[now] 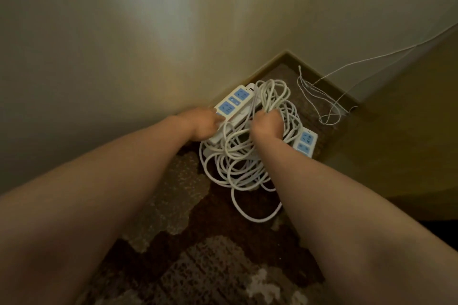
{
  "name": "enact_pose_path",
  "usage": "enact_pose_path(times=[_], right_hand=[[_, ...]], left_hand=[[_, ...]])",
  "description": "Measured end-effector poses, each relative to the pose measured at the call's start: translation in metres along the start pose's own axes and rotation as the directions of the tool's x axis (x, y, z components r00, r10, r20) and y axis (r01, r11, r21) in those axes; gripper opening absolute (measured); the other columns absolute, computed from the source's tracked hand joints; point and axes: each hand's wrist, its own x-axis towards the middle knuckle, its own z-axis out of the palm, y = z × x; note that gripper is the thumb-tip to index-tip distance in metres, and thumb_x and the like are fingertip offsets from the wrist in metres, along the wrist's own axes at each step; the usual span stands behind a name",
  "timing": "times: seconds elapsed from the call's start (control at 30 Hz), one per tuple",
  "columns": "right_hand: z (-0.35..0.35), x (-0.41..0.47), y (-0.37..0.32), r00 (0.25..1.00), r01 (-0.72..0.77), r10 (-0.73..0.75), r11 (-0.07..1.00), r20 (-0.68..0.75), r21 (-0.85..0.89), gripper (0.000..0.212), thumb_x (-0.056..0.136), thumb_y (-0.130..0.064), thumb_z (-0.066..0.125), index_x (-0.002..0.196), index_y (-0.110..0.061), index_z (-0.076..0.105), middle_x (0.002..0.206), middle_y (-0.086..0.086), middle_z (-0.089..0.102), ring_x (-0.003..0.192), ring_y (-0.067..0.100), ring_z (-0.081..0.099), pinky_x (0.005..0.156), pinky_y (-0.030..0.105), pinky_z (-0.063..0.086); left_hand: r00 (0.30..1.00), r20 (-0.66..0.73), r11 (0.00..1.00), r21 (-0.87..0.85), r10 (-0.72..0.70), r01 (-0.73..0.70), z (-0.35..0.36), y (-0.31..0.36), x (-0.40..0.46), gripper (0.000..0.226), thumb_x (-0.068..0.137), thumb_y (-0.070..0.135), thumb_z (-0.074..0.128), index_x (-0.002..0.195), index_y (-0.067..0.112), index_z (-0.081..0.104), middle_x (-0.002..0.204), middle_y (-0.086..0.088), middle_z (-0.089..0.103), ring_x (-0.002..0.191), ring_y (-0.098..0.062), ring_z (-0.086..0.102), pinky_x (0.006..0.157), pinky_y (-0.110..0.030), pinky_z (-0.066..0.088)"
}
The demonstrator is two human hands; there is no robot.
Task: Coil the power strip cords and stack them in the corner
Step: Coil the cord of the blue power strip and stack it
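Presently the main risk is the loose cords (238, 163) slipping and tangling again, since their loops sprawl over the carpet (173, 205) unbound. The left hand (202, 124) grips the end of a strip (233, 103) lying along the wall in the corner. The right hand (267, 124) clutches a bundle of cord just beside it. A second strip (306, 143) lies right of that hand. A thin string (319, 96) trails nearby and could snag.

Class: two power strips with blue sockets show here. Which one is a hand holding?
The power strip by the wall, gripped by the left hand. The other strip lies untouched at right.
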Motion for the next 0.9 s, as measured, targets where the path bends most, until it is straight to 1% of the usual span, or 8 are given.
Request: enact_pose_path(times=[0.13,0.3,0.37,0.47,0.53,0.6,0.73,0.9], right_hand=[[0.016,0.012,0.015,0.999,-0.040,0.041,0.996,0.023,-0.078,0.038,0.103,-0.022,0.034,0.133,-0.006,0.050,0.123,0.016,0.063,0.108,0.035,0.060,0.075,0.036,0.038],[0.027,0.019,0.025,1.000,0.002,-0.004,0.998,-0.027,-0.070,0.038,0.102,-0.027,0.036,0.133,-0.006,0.047,0.125,0.017,0.061,0.107,0.036,0.060,0.076,0.037,0.042],[0.026,0.018,0.030,0.995,0.077,-0.084,0.991,-0.062,-0.109,0.041,0.102,-0.027,0.041,0.138,-0.008,0.042,0.135,0.016,0.053,0.113,0.033,0.058,0.081,0.036,0.043],[0.025,0.008,0.039,0.944,0.258,-0.301,0.929,-0.133,-0.266,0.063,0.099,-0.022,0.050,0.155,-0.016,0.020,0.155,0.013,0.029,0.133,0.030,0.043,0.095,0.037,0.043],[0.026,0.002,0.047,0.882,0.365,-0.456,0.823,-0.122,-0.435,0.069,0.099,-0.021,0.051,0.157,-0.019,0.014,0.161,0.013,0.021,0.143,0.031,0.030,0.111,0.042,0.034],[0.025,0.000,0.053,0.844,0.408,-0.528,0.746,-0.095,-0.526,0.067,0.100,-0.023,0.047,0.158,-0.019,0.013,0.165,0.010,0.016,0.149,0.029,0.021,0.118,0.045,0.022],[0.031,0.003,0.058,0.878,0.398,-0.479,0.752,-0.020,-0.524,0.063,0.103,-0.020,0.039,0.159,-0.020,0.009,0.168,0.004,0.001,0.153,0.022,0.004,0.123,0.043,0.011],[0.026,0.020,0.037,0.956,0.289,-0.261,0.775,0.131,-0.563,0.066,0.099,-0.006,0.036,0.159,-0.017,0.011,0.167,0.002,-0.011,0.154,0.022,-0.001,0.124,0.044,0.001]], left_hand=[[1.000,0.016,0.983,-0.185,0.012,-0.008,-0.001,0.005,0.003,0.067,0.091,0.065,0.028,0.148,0.030,0.024,0.159,-0.003,0.015,0.145,-0.022,0.016,0.118,-0.041,0.014],[0.999,-0.009,0.997,-0.059,0.048,-0.049,0.025,0.006,-0.003,0.110,0.066,0.084,0.046,0.150,0.029,0.003,0.160,0.002,-0.006,0.146,-0.026,-0.003,0.118,-0.044,0.011],[0.999,-0.022,0.999,0.004,0.048,-0.048,0.039,0.006,-0.004,0.114,0.066,0.083,0.048,0.150,0.029,-0.006,0.158,0.005,-0.017,0.146,-0.025,-0.012,0.118,-0.045,0.010],[0.996,-0.048,0.996,0.061,0.069,-0.066,0.048,0.007,0.003,0.113,0.070,0.081,0.046,0.149,0.024,-0.012,0.156,0.002,-0.024,0.144,-0.025,-0.018,0.119,-0.045,0.010],[0.993,-0.068,0.993,0.078,0.091,-0.086,0.049,0.006,0.008,0.114,0.071,0.080,0.045,0.149,0.021,-0.013,0.156,-0.001,-0.024,0.144,-0.024,-0.020,0.120,-0.043,0.007],[0.990,-0.088,0.990,0.099,0.112,-0.103,0.048,0.004,0.013,0.114,0.072,0.079,0.045,0.149,0.019,-0.013,0.157,-0.002,-0.022,0.144,-0.023,-0.020,0.119,-0.040,0.004],[0.987,-0.095,0.986,0.115,0.133,-0.121,0.046,0.002,0.017,0.114,0.073,0.076,0.048,0.149,0.016,-0.013,0.157,-0.004,-0.022,0.144,-0.021,-0.021,0.118,-0.036,-0.002],[0.997,-0.054,0.997,0.047,0.061,-0.058,0.037,0.009,0.009,0.107,0.080,0.067,0.049,0.149,0.013,-0.012,0.157,-0.004,-0.020,0.145,-0.018,-0.016,0.120,-0.036,0.001]])
